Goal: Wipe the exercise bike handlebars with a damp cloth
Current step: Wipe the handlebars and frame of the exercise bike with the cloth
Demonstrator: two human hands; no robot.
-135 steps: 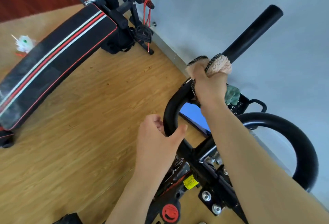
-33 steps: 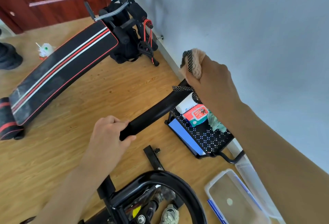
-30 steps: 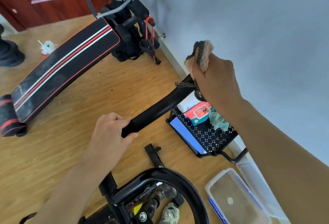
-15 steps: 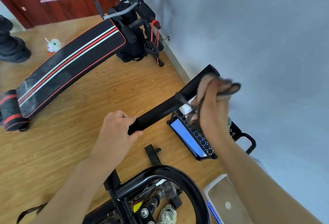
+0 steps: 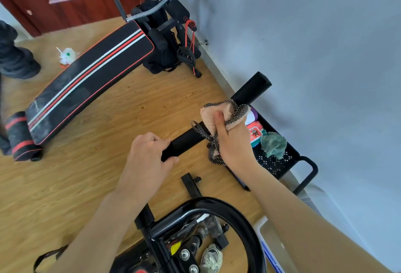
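Wooden floor, grey wall. Mid-wipe: right hand (image 5: 233,140) fingers clench the cloth (image 5: 219,114) around the handlebar (image 5: 245,97); left hand (image 5: 149,155) fingers curl round its near end. Next, likely slide toward the bare tip beyond the right fingers.

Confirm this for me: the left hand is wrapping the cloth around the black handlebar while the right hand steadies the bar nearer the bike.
Hands are swapped. The head view shows the right hand wrapping the cloth around the black handlebar, while the left hand steadies the bar nearer the bike.
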